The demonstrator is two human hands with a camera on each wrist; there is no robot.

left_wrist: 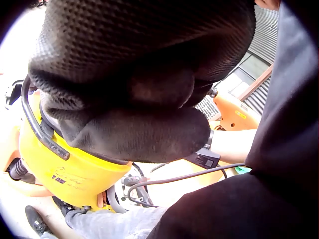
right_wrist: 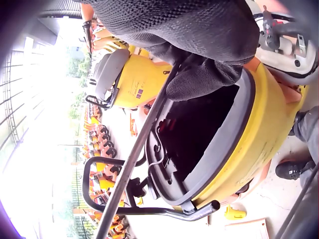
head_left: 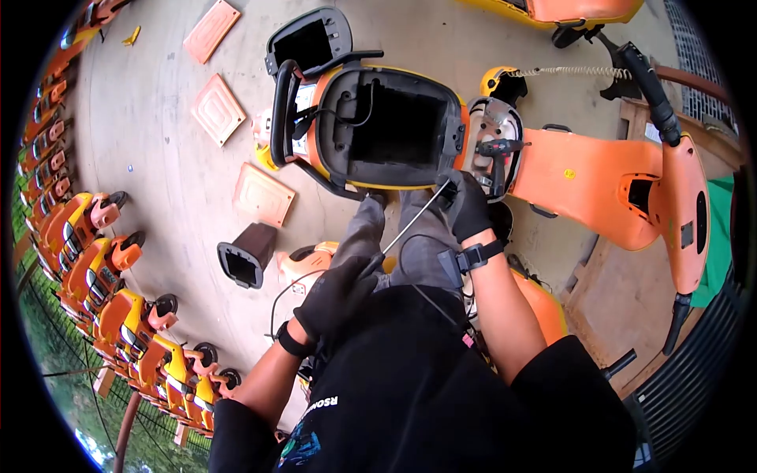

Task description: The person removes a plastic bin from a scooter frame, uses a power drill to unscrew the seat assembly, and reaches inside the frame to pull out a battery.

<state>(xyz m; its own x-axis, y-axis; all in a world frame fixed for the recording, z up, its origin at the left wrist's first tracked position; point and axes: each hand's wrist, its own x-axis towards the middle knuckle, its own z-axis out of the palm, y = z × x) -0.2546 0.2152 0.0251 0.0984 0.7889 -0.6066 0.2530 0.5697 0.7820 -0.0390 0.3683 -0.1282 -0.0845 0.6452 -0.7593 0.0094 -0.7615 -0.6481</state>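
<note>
Both hands wear black knitted gloves. My right hand (head_left: 467,206) pinches one end of a thin metal rod (head_left: 416,218) between thumb and fingers, beside the near edge of a scooter's open storage box (head_left: 335,162). Slanting down toward my body, the rod runs to my left hand (head_left: 335,298), whose curled fingers grip its other end in front of my torso. In the right wrist view, the rod (right_wrist: 130,167) passes in front of the yellow-sided box (right_wrist: 239,154). The left wrist view shows the bent, gloved fingers (left_wrist: 164,132), with the rod hidden. A black cable (head_left: 277,303) loops beside my left hand.
A cordless drill (head_left: 498,150) lies on the scooter between the box and its orange front body (head_left: 587,177). The box's lid (head_left: 337,39) stands open beyond. Orange panels (head_left: 219,110) and a dark bin (head_left: 251,256) lie on the floor at left. Several scooters (head_left: 130,315) line the left side.
</note>
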